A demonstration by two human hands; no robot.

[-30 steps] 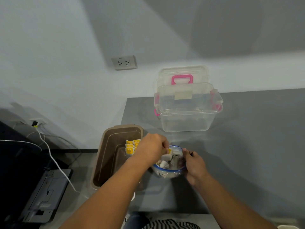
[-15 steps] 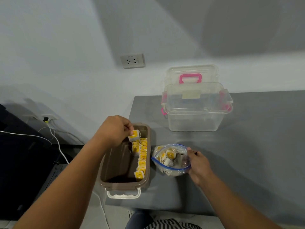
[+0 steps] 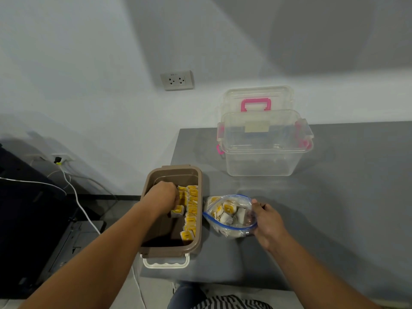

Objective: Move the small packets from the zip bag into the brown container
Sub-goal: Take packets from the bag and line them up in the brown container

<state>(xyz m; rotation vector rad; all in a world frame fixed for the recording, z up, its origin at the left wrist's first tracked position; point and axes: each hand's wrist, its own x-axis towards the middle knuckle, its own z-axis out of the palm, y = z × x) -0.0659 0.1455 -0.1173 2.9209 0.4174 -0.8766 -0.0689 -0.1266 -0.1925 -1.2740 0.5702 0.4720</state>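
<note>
A small yellow-and-white packet [image 3: 177, 211] is pinched into the part-filled brown plastic container [image 3: 174, 167] by the left hand [image 3: 163, 197], and the clear blue-zipped bag [image 3: 225, 231], its rim gripped by the right hand [image 3: 266, 221], is far from emptied.

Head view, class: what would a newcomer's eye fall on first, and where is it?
Yellow packets stand out: a row lines the right wall of the brown container, where the left hand holds one packet low inside. Right of it, on the grey table, the right hand pinches the rim of a zip bag with more packets. Behind stands a clear box with a pink handle.
</note>
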